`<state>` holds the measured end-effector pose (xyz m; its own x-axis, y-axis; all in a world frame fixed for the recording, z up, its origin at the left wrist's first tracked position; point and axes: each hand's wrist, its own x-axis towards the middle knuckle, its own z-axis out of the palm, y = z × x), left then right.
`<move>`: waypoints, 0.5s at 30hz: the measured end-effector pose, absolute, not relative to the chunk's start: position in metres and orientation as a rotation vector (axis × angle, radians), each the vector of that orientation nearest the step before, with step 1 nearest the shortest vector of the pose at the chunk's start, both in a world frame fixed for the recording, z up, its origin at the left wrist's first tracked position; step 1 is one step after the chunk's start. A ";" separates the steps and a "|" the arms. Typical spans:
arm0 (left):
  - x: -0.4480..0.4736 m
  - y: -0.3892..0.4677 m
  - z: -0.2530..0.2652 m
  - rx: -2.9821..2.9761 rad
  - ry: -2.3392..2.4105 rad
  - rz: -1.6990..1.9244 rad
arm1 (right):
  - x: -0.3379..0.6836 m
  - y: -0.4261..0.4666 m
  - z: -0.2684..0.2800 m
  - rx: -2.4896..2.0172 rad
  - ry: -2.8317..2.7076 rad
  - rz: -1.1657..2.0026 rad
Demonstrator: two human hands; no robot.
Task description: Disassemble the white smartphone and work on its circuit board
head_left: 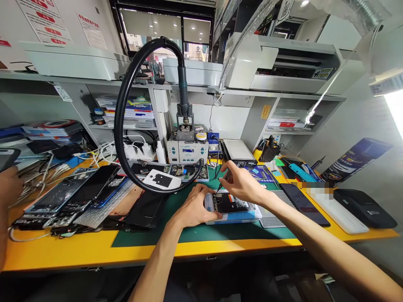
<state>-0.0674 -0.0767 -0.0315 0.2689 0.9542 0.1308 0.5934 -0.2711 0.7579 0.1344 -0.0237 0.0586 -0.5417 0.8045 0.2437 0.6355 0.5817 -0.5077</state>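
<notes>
An opened phone (pixel 231 203) with its dark battery and inner parts showing lies on a blue and white box (pixel 241 217) at the front of the green mat (pixel 195 235). My left hand (pixel 195 205) grips the phone's left end, thumb along the front edge and fingers over the far side. My right hand (pixel 241 184) pinches a thin dark screwdriver (pixel 220 186), tilted, with its tip down at the phone's upper left corner. Whether the tip sits in a screw is too small to tell.
Stacked phones (pixel 91 193) lie at left, near another person's hand (pixel 9 186). A hot air station (pixel 188 151) with a looping black hose (pixel 119 100) stands behind. To the right are a perforated plate (pixel 277 216), a dark phone (pixel 304 204) and a spray can (pixel 355 161).
</notes>
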 end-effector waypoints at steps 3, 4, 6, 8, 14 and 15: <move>-0.069 -0.076 -0.032 1.952 1.370 0.818 | 0.143 -0.015 0.054 -1.180 -2.197 0.641; -0.069 -0.076 -0.032 1.949 1.359 0.831 | 0.146 -0.011 0.051 -1.193 -2.140 0.691; -0.068 -0.074 -0.032 1.940 1.352 0.868 | 0.151 -0.002 0.044 -1.210 -2.033 0.801; -0.067 -0.071 -0.034 1.924 1.386 0.917 | 0.153 0.007 0.035 -1.210 -1.933 0.908; -0.051 -0.051 -0.038 1.871 1.598 1.085 | 0.150 0.029 0.007 -1.134 -1.689 1.130; -0.048 -0.048 -0.038 1.885 1.616 1.096 | 0.150 0.031 0.003 -1.119 -1.658 1.157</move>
